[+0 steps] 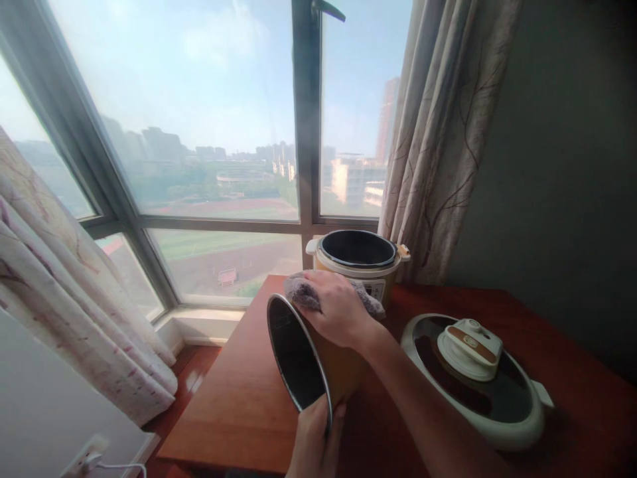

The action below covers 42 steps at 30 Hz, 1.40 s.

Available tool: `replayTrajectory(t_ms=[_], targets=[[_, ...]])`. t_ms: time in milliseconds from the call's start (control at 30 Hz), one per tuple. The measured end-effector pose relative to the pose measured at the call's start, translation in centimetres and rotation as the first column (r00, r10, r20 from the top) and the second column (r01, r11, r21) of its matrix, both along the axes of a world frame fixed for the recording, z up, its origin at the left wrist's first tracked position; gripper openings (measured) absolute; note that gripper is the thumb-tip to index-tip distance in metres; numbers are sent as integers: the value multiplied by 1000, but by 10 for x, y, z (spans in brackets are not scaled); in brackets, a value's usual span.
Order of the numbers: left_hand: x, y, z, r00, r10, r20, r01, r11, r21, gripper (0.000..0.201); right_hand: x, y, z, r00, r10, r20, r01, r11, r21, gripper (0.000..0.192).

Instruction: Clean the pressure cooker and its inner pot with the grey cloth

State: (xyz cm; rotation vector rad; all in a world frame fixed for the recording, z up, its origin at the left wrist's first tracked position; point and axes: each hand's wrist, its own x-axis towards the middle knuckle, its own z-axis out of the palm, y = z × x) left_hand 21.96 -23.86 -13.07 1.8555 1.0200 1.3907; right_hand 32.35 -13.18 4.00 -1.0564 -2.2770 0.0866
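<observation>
Head view: red-brown wooden desk [223, 392]; tilted over it, black-lined golden-brown round metal pot [296, 352], probably light, stiff, slippery; best held by rim. Left hand [313, 435] grips lower rim; right hand [338, 305] presses soft grey fluffy cloth [302, 293] to upper outside. Cream-and-yellow cooker body [363, 272] behind, label [374, 289] unreadable; glass-topped cream lid [478, 398], badge [470, 341] illegible.

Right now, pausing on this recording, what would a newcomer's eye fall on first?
The big bright window fills much of the upper picture. Below centre, the left hand grips a tilted pot by its rim, while the right hand holds a grey cloth to its outside. A dark-topped lid lies on the table at right.
</observation>
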Motion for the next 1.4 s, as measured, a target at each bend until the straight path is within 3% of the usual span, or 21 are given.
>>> replayTrajectory(t_ms=[267,467,633,767,900,1067,1233,1400], targets=[[0,1,5,998,4,65,0,998,-55,32,12,-33,-31,999,-15,-42,18,996,88,61],[-2,10,17,978,115,175,-106,993,-59,39,22,-59,-72,998,9,-59,4,978,209,77],[-7,18,28,955,183,234,-162,981,-105,34,25,-71,-107,997,10,-70,5,979,203,83],[-8,21,25,943,214,254,-183,973,-142,36,26,-79,-131,996,-3,-86,23,974,224,86],[-11,20,17,965,179,190,-168,983,-76,40,26,-78,-143,993,-25,-113,57,957,286,88],[-16,18,21,980,188,66,-192,980,47,43,20,-63,-116,985,-11,-172,62,953,295,79],[-17,16,21,995,96,-21,-96,995,-2,38,13,-38,-57,987,-43,-156,65,988,138,63],[-12,0,4,993,-30,-115,30,1000,-3,34,5,1,0,998,-60,-29,58,996,-70,37]])
